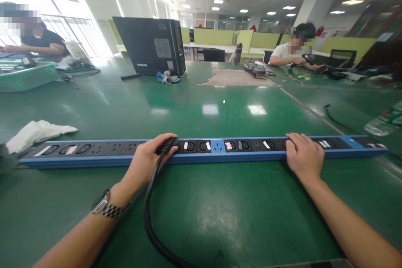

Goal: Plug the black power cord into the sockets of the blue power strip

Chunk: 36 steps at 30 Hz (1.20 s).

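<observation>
A long blue and black power strip [194, 158] lies crosswise on the green table, its sockets facing up, with small white stickers beside several of them. My left hand [147, 155], with a metal watch [108, 207] on the wrist, is closed around a black power plug [170, 145] at a socket left of the middle. How deep the plug sits is hidden. From it a thick black cable [150, 213] curves down toward the front edge. Over on the right, my right hand [304, 157] grips the strip, fingers curled over its far side.
A black computer case [150, 46] stands at the back, with gloves [168, 77] in front. A green basket [28, 77] and white cloth [37, 132] are at left, a plastic bottle [386, 119] at right. Two people sit across the table [188, 109], one handling a dark object.
</observation>
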Available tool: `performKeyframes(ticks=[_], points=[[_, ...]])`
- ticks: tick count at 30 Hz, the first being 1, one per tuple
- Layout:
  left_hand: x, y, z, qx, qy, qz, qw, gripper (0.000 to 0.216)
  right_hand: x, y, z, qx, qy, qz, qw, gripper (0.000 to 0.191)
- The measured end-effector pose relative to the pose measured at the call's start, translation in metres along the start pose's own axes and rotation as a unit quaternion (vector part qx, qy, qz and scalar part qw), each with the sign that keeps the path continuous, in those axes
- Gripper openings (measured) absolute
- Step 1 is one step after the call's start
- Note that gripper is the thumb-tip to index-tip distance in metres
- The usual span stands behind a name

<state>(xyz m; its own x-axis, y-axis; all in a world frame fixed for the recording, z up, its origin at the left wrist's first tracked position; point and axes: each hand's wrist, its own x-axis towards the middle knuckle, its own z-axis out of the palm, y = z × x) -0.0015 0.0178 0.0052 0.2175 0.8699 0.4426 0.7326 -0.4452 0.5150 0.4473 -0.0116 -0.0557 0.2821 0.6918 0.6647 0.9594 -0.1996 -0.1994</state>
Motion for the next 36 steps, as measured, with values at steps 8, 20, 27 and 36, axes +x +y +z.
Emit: performKeyframes(ticks=[8,20,27,36], points=[[0.013,0.043,0.014,-0.065,0.052,-0.007,0.997,0.032,0.001,-0.001,-0.001,-0.01,-0.005,-0.005,1.0,0.042],[0.034,0.085,0.072,-0.013,-0.041,0.041,0.998,0.024,0.0,-0.005,-0.003,0.001,-0.011,0.014,1.0,0.042],[0.028,0.083,0.068,-0.004,-0.021,0.012,1.0,0.026,0.001,-0.004,-0.003,-0.004,-0.02,0.012,1.0,0.042],[0.033,0.082,0.076,-0.014,-0.055,0.032,0.998,0.026,0.0,-0.002,-0.001,-0.001,-0.009,0.006,1.0,0.042]])
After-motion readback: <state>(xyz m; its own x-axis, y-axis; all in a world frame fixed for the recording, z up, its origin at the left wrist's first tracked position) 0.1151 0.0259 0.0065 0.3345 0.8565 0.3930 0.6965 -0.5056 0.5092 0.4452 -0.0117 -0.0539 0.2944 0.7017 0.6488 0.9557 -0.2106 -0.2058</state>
